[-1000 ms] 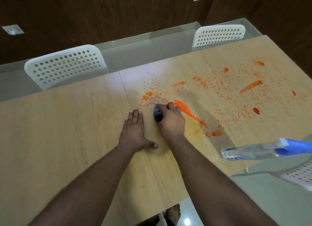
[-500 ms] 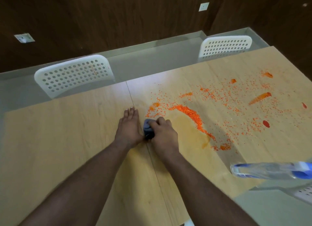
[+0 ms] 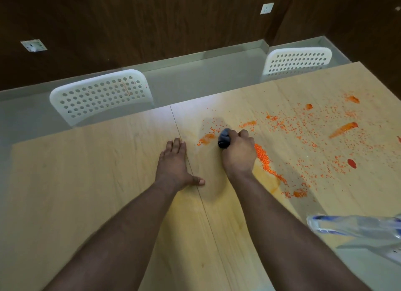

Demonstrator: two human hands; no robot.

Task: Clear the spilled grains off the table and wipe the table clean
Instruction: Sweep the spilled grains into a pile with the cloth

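Observation:
Orange grains (image 3: pixel 263 156) lie scattered over the right half of the light wooden table (image 3: pixel 86 182), thickest in a ridge just right of my right hand. Red sauce-like smears (image 3: pixel 344 129) sit further right. My right hand (image 3: pixel 238 154) grips a bunched dark blue cloth (image 3: pixel 224 137) and presses it on the table at the left edge of the spill. My left hand (image 3: pixel 175 164) rests flat on the table, fingers straight, across the seam between the two boards.
A clear spray bottle with blue trim (image 3: pixel 358 225) lies at the table's near right corner. Two white perforated chairs (image 3: pixel 99 95) (image 3: pixel 297 60) stand behind the far edge. A damp yellowish patch (image 3: pixel 256 171) spreads near my right wrist.
My right hand with the cloth has moved away from me and to the right, from beside my left hand up into the left edge of the grains. My left hand stays flat.

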